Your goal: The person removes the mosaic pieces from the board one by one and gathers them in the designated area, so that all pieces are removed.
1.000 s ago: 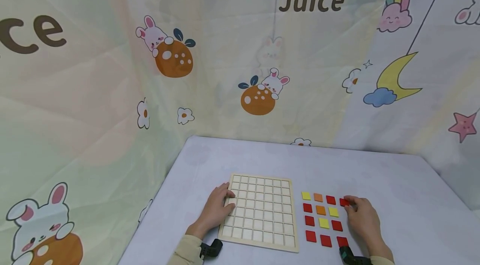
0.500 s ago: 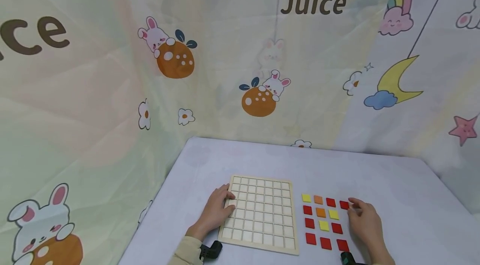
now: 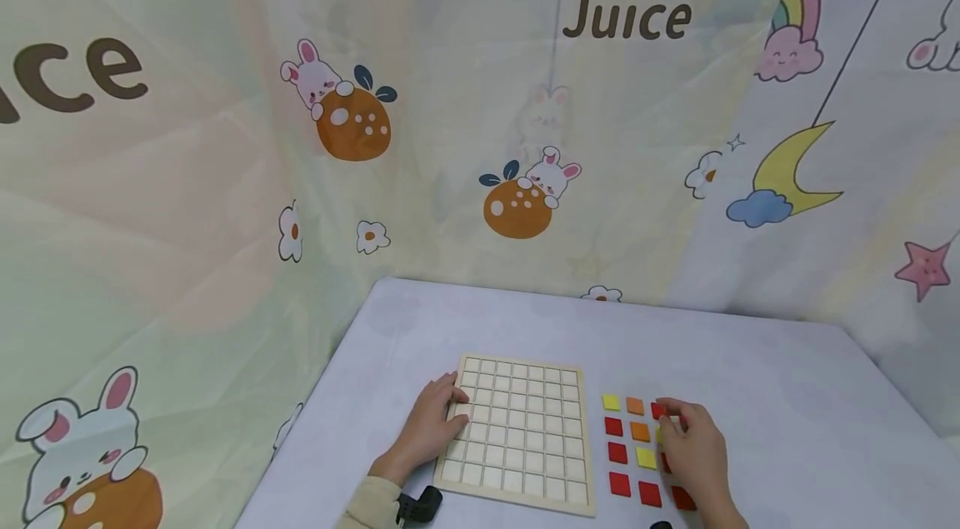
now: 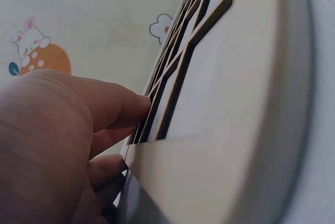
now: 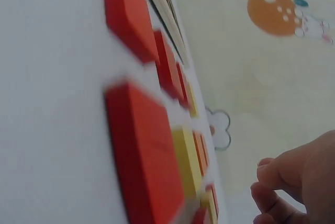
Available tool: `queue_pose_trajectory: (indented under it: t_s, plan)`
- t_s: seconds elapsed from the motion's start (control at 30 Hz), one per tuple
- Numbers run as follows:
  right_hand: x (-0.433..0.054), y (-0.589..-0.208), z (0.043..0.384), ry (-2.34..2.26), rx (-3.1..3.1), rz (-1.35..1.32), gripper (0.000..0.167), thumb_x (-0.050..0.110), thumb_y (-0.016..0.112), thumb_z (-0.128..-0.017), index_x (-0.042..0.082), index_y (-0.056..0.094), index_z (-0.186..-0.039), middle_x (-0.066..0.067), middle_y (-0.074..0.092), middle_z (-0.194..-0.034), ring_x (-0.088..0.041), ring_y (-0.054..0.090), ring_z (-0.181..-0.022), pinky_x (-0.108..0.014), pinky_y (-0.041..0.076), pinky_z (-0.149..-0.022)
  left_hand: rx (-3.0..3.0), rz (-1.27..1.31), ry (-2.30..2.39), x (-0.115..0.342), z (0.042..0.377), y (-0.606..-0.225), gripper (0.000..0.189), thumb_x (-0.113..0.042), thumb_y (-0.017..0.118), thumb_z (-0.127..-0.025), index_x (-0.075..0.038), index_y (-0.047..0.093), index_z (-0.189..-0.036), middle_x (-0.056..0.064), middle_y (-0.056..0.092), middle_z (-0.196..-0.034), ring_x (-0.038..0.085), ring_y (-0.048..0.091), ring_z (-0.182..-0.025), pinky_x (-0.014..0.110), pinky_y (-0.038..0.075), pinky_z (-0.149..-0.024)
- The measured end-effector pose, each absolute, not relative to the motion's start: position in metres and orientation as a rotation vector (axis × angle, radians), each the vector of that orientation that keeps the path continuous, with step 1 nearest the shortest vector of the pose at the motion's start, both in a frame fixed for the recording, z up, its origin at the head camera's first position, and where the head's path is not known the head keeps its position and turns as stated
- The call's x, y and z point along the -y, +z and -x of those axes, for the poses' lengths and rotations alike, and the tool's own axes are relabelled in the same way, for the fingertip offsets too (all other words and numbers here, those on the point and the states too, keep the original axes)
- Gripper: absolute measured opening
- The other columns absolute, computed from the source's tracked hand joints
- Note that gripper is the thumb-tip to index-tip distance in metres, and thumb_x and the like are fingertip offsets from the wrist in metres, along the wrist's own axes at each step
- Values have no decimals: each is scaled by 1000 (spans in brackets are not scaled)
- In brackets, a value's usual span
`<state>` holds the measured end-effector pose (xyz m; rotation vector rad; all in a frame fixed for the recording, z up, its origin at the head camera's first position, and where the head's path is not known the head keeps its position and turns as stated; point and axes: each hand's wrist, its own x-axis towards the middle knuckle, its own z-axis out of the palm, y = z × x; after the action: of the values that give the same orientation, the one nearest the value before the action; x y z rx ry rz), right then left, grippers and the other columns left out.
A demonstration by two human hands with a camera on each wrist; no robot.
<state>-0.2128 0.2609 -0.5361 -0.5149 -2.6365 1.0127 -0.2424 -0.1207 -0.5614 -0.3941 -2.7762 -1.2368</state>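
Observation:
A wooden grid board with pale square cells lies flat on the table. At its left edge my left hand holds it, thumb over the frame. In the left wrist view, that thumb rests on the grid's upper face and other fingers lie against the side. My right hand is over the right side of a group of square tiles, near a red tile. The right wrist view shows its thumb and fingers bent close together, with no tile visible between them. The hand hides several tiles in the head view.
Yellow, orange and red tiles lie in loose rows right of the board. White cloth covers the table. A printed curtain hangs behind and at the sides.
My right hand has let go of the red tile at the top right and moved left over the neighbouring tiles. My left hand stays on the board. The head view has tilted up slightly.

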Motion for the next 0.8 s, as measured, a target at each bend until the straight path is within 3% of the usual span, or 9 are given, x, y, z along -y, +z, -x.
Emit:
queue_pose_trajectory:
  t_s: [0.2,0.6,0.73,0.8]
  plan:
    - [-235,-531,210,998,2642,335,26,8,60,-93,6,66,-118,-16,57,-121,-34,53,-106,-54,53,-89,2741,418,-1227,122,242,-560,16,-12,68,-87,-13,62,-102,19,40,-150,37,32,-142,51,20,-120]
    - [-214,-532,209,1011,2635,127,25,6,66,-89,9,68,-114,-11,61,-118,-29,58,-104,-47,59,-84,2769,416,-1249,122,245,-561,14,-13,66,-88,-14,62,-102,19,40,-151,38,31,-142,53,20,-120]
    - [-211,-526,216,975,2629,55,23,7,66,-89,10,70,-112,-10,62,-117,-29,60,-103,-48,58,-84,2844,385,-1231,126,250,-553,12,-15,65,-91,-14,63,-102,19,44,-147,38,36,-139,56,30,-115]
    - [-210,-521,221,946,2644,25,23,9,66,-90,10,69,-113,-11,62,-117,-31,60,-106,-51,57,-87,2898,356,-1201,128,253,-546,11,-18,64,-92,-15,63,-103,16,53,-137,36,48,-129,55,42,-105]
